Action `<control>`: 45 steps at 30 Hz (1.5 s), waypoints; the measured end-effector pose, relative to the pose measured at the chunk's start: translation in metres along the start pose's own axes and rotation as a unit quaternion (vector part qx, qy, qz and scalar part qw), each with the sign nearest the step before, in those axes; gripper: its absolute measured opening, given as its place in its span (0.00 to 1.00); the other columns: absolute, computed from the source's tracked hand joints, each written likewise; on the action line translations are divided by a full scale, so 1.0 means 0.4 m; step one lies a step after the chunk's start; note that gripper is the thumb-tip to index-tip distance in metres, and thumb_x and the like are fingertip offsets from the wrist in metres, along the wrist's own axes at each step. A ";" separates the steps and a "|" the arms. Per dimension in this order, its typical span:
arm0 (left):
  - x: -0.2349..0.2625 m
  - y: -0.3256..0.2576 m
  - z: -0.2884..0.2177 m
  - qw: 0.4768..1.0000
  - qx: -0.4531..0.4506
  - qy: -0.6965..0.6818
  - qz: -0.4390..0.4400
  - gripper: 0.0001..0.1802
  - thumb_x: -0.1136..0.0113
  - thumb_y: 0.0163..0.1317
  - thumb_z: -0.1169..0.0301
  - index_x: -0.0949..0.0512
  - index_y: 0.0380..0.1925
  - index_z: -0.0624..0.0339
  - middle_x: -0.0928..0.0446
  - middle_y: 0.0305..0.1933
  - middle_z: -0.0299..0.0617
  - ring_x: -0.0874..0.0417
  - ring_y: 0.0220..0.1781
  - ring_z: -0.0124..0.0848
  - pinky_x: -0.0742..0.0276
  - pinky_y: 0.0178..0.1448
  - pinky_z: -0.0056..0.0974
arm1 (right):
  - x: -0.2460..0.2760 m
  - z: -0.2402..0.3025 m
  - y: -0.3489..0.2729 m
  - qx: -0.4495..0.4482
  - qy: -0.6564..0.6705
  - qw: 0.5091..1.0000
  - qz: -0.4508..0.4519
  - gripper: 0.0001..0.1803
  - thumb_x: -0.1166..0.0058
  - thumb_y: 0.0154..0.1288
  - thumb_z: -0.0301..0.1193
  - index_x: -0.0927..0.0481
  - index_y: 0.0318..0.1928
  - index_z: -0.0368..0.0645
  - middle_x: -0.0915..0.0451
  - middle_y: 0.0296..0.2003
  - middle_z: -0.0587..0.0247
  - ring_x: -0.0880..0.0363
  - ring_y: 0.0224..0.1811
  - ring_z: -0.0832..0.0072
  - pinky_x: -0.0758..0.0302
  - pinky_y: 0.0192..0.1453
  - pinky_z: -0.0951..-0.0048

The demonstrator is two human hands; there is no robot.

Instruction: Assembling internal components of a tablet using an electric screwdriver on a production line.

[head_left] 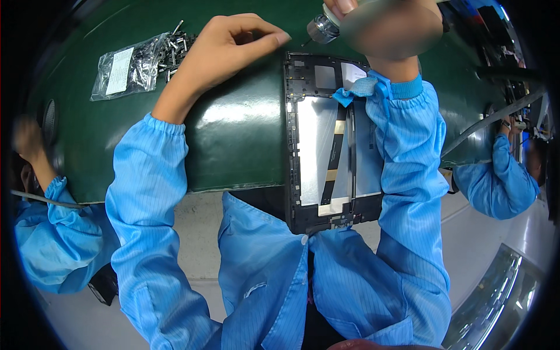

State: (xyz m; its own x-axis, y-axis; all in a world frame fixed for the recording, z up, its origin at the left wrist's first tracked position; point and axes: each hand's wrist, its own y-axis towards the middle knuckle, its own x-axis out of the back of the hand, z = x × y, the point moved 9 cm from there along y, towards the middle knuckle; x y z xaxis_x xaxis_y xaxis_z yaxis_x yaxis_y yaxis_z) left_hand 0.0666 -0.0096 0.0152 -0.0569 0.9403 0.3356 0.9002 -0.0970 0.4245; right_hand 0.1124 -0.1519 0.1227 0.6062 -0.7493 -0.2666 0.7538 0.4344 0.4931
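An opened tablet housing, black-framed with silver metal plates and dark strips inside, lies in front of me and overhangs the table's near edge. Beyond its far left corner, my left hand hovers with thumb and forefinger brought together; anything pinched between them is too small to make out. My right hand, partly blurred, grips a power screwdriver with a silver collar. Its thin bit points down and left, close to the tablet's far edge and my left fingertips. A light-blue cloth strap at my right wrist hangs over the housing.
On the green tabletop to the left lie a clear labelled bag of small dark parts and a loose pile of metal pieces. Blue-sleeved people sit at both sides. A grey cable crosses at the right.
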 end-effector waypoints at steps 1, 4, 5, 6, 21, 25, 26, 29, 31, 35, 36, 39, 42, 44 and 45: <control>-0.015 -0.004 0.019 0.997 0.045 0.042 0.046 0.11 0.32 0.67 0.66 0.11 0.43 0.61 0.18 0.34 0.35 0.27 0.31 0.20 0.33 0.34 0.29 | 0.001 -0.009 0.002 -0.001 0.000 1.000 0.000 0.16 0.52 0.62 0.28 0.24 0.43 0.25 0.20 0.34 0.43 0.26 0.15 0.72 0.25 0.21 0.74; -0.035 -0.002 0.001 0.986 0.100 0.079 0.108 0.11 0.31 0.67 0.68 0.11 0.43 0.63 0.18 0.37 0.36 0.23 0.35 0.20 0.30 0.40 0.28 | 0.015 -0.039 0.003 -0.021 -0.004 1.000 0.000 0.15 0.50 0.62 0.27 0.23 0.44 0.27 0.20 0.36 0.46 0.26 0.17 0.73 0.26 0.22 0.76; -0.037 -0.006 0.000 0.983 0.113 0.079 0.122 0.10 0.30 0.66 0.68 0.11 0.43 0.62 0.18 0.37 0.37 0.21 0.36 0.21 0.29 0.41 0.28 | 0.009 -0.040 0.000 -0.022 -0.003 1.000 0.001 0.15 0.50 0.62 0.27 0.23 0.44 0.27 0.20 0.36 0.46 0.26 0.17 0.73 0.26 0.22 0.76; -0.036 -0.009 0.005 0.983 0.114 0.079 0.121 0.10 0.30 0.66 0.68 0.11 0.43 0.62 0.18 0.37 0.37 0.21 0.36 0.21 0.29 0.41 0.28 | 0.001 -0.042 -0.005 -0.029 -0.026 0.999 -0.001 0.14 0.50 0.62 0.27 0.23 0.43 0.27 0.19 0.36 0.47 0.25 0.17 0.74 0.27 0.22 0.76; -0.047 -0.004 0.017 0.988 0.051 0.013 0.145 0.12 0.32 0.67 0.70 0.13 0.42 0.70 0.17 0.38 0.38 0.23 0.35 0.24 0.29 0.40 0.31 | -0.004 -0.099 -0.030 -0.056 0.001 0.998 0.024 0.15 0.52 0.62 0.27 0.24 0.43 0.25 0.20 0.31 0.44 0.26 0.16 0.71 0.26 0.25 0.74; -0.048 -0.001 0.020 0.986 0.073 0.026 0.146 0.12 0.31 0.65 0.70 0.13 0.42 0.70 0.17 0.36 0.37 0.21 0.36 0.23 0.26 0.42 0.30 | -0.014 -0.089 -0.029 -0.040 -0.034 0.998 0.026 0.15 0.52 0.62 0.27 0.25 0.42 0.24 0.21 0.28 0.44 0.28 0.14 0.71 0.27 0.21 0.72; -0.043 0.002 0.009 0.986 0.075 0.025 0.144 0.12 0.31 0.65 0.70 0.13 0.42 0.70 0.17 0.36 0.37 0.21 0.36 0.23 0.26 0.42 0.30 | -0.014 -0.094 -0.030 -0.046 -0.028 0.998 0.015 0.15 0.52 0.62 0.28 0.25 0.42 0.24 0.22 0.28 0.44 0.29 0.13 0.72 0.28 0.19 0.72; -0.032 -0.002 -0.016 0.981 0.115 -0.061 0.141 0.11 0.31 0.63 0.71 0.12 0.41 0.69 0.13 0.37 0.47 0.15 0.36 0.29 0.21 0.44 0.34 | -0.006 -0.098 -0.025 -0.047 -0.117 0.992 0.001 0.15 0.52 0.63 0.28 0.25 0.42 0.25 0.22 0.29 0.44 0.29 0.14 0.72 0.28 0.19 0.73; -0.028 -0.002 -0.012 0.983 0.108 -0.062 0.137 0.11 0.31 0.63 0.72 0.12 0.41 0.69 0.12 0.36 0.48 0.15 0.36 0.29 0.21 0.44 0.34 | -0.020 -0.095 -0.026 -0.039 -0.087 0.995 0.015 0.15 0.52 0.63 0.28 0.25 0.42 0.25 0.22 0.30 0.44 0.29 0.14 0.72 0.28 0.19 0.73; -0.034 -0.001 -0.016 0.981 0.128 -0.055 0.134 0.11 0.31 0.63 0.72 0.12 0.41 0.69 0.12 0.33 0.47 0.16 0.34 0.29 0.21 0.44 0.34 | -0.035 -0.086 -0.027 -0.038 -0.074 0.996 0.037 0.15 0.53 0.64 0.30 0.25 0.41 0.27 0.22 0.30 0.44 0.29 0.14 0.73 0.28 0.21 0.73; -0.038 0.000 -0.007 0.978 0.147 -0.071 0.132 0.12 0.30 0.62 0.72 0.12 0.41 0.70 0.12 0.32 0.46 0.17 0.33 0.27 0.21 0.43 0.33 | -0.039 -0.088 -0.026 -0.040 -0.075 0.996 0.037 0.15 0.53 0.64 0.30 0.25 0.41 0.27 0.22 0.30 0.44 0.29 0.14 0.73 0.28 0.21 0.73; -0.030 0.001 0.002 0.975 0.174 -0.058 0.126 0.12 0.30 0.61 0.71 0.12 0.40 0.71 0.12 0.32 0.44 0.18 0.33 0.26 0.22 0.43 0.33 | -0.031 -0.107 -0.022 -0.054 -0.060 0.996 0.031 0.14 0.53 0.65 0.30 0.25 0.38 0.28 0.23 0.30 0.45 0.31 0.14 0.73 0.28 0.24 0.74; -0.033 0.000 0.011 0.971 0.186 -0.083 0.125 0.12 0.29 0.61 0.71 0.12 0.39 0.71 0.13 0.31 0.42 0.19 0.33 0.24 0.23 0.42 0.32 | -0.048 -0.101 -0.023 -0.046 -0.081 0.994 0.066 0.12 0.56 0.66 0.29 0.25 0.34 0.29 0.22 0.33 0.45 0.30 0.16 0.73 0.29 0.27 0.75; -0.028 0.000 0.006 0.970 0.202 -0.066 0.123 0.11 0.29 0.61 0.72 0.12 0.38 0.71 0.13 0.31 0.41 0.20 0.33 0.24 0.23 0.41 0.31 | -0.052 -0.106 -0.023 -0.051 -0.082 0.993 0.062 0.12 0.57 0.66 0.28 0.25 0.34 0.29 0.22 0.33 0.46 0.29 0.17 0.74 0.29 0.27 0.75; -0.029 0.001 0.008 0.970 0.201 -0.065 0.123 0.11 0.29 0.61 0.72 0.12 0.38 0.71 0.13 0.31 0.41 0.20 0.33 0.24 0.23 0.41 0.31 | -0.053 -0.109 -0.022 -0.055 -0.082 0.993 0.060 0.12 0.57 0.66 0.28 0.25 0.34 0.29 0.22 0.33 0.46 0.29 0.17 0.74 0.29 0.27 0.75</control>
State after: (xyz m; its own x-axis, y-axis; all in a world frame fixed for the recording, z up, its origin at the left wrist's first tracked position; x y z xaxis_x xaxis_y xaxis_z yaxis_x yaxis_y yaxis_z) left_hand 0.0690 -0.0196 0.0085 0.2130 0.9406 0.2643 0.9765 -0.2136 -0.0268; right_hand 0.1041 -0.1182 0.0880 0.6509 -0.7561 -0.0687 0.7074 0.5711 0.4165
